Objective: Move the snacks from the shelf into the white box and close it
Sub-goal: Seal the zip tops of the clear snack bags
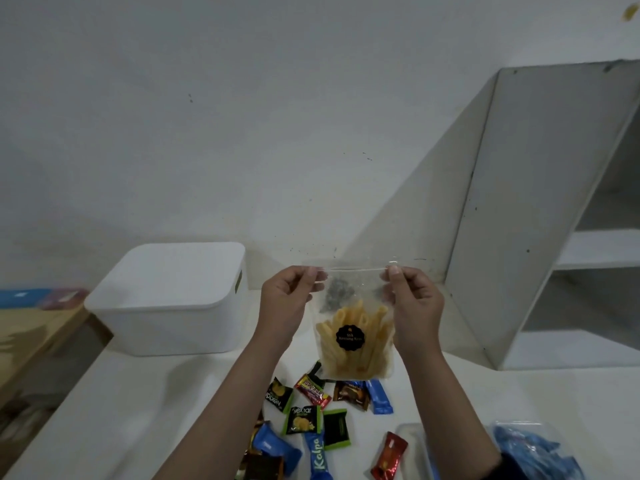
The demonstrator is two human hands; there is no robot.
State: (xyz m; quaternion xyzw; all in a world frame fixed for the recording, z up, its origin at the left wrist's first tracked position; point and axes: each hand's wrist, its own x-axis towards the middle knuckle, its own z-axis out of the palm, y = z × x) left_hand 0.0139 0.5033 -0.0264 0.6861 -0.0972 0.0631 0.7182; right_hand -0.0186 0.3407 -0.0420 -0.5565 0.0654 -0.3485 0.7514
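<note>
Left hand (287, 299) and right hand (412, 299) are pinching the top corners of a clear potato-stick pouch (353, 327), above scattered snack packets (311, 424); lidded white box (169, 299) sitting far left.

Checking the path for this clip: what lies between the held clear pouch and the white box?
In the head view, only the left hand, pinching the clear pouch by a top corner, and bare white tabletop lie before the white box, whose lid is on.
</note>
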